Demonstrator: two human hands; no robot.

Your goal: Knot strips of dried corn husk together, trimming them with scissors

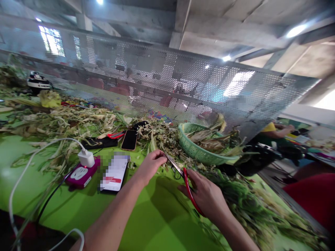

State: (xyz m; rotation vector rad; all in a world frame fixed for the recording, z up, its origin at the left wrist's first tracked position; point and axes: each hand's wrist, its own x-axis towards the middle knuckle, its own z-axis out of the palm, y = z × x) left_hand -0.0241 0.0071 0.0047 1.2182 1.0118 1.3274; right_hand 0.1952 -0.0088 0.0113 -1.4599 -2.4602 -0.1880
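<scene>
My right hand point(206, 191) is wrapped round the red handles of a pair of scissors point(190, 190). The blades point up and left, their tips close to my left hand point(155, 161). The fingers of that hand are pinched together; what lies between them, if anything, is too small to make out. Both hands are over the green table point(157, 223). Dried, shredded husk scraps point(162, 137) lie just beyond my left hand. Behind the scissors stands a green plastic basket point(206, 156) with dry corn husks point(209, 139) in it.
To the left lie a lit phone point(115, 174), a dark phone point(129, 140), red-handled pliers or scissors point(116, 135) and a purple power strip point(82, 174) with a white charger point(86, 158) and cable. Green fibres point(243, 195) cover the right side. A perforated metal screen point(157, 76) runs behind.
</scene>
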